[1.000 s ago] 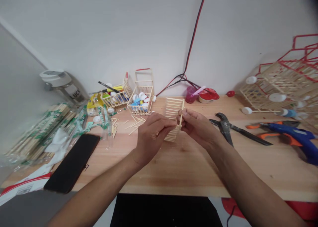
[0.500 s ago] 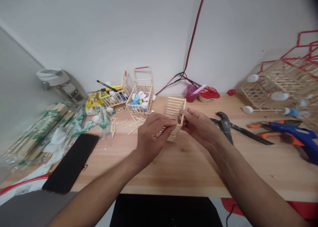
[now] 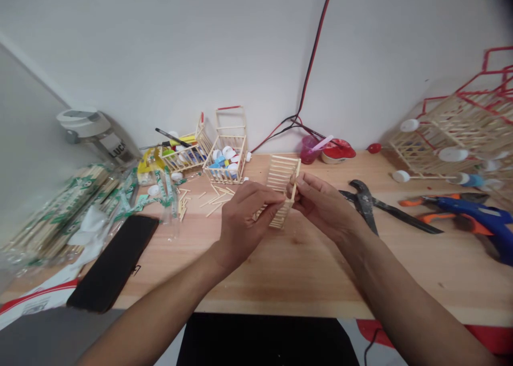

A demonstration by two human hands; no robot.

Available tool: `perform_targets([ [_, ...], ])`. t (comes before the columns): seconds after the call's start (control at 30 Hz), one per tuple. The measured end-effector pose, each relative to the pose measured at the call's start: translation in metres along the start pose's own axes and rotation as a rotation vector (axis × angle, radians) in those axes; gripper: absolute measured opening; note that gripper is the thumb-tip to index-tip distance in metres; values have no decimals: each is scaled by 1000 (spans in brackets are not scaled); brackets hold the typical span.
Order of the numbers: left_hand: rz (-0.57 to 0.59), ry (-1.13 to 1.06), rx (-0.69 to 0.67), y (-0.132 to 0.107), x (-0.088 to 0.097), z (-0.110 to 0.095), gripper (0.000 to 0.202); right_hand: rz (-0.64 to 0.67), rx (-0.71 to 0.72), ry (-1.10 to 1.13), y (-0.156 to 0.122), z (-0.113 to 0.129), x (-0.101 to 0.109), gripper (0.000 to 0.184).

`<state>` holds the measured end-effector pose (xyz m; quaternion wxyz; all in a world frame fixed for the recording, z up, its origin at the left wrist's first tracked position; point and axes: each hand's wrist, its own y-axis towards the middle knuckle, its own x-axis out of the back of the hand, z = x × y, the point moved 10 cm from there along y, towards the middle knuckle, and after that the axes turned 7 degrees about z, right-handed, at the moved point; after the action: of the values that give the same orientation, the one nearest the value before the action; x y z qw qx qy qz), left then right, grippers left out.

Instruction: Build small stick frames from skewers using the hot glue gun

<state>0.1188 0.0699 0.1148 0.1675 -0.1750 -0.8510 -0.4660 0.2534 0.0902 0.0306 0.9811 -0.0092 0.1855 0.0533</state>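
Note:
A small slatted frame of thin wooden sticks [image 3: 281, 168] stands tilted on the wooden table between my hands. My left hand [image 3: 248, 208] comes from the left, thumb and fingertips pinched together at the frame's near edge; what lies in the pinch is partly hidden. On the other side, my right hand [image 3: 316, 197] grips the frame's right edge between thumb and fingers. My fingers cover part of the slats. Short cut sticks [image 3: 216, 197] lie loose to the left of the frame.
Left are wrapped chopsticks [image 3: 60, 211], a black phone [image 3: 114, 262] and a lidded bottle [image 3: 98, 136]. Behind stands a stick cart with bottle caps [image 3: 226, 160]. At right lie pliers [image 3: 364, 203] and a blue glue gun [image 3: 476, 211], below larger stick carts [image 3: 452, 125].
Both hands keep their hold, with hardly any movement. The view has shifted very slightly.

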Motion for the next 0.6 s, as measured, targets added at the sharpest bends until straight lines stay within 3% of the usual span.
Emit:
perform_targets([
  [0.6,11,22,-34,1,-2,-4,9,-25,19,11,0,0,0,31],
])
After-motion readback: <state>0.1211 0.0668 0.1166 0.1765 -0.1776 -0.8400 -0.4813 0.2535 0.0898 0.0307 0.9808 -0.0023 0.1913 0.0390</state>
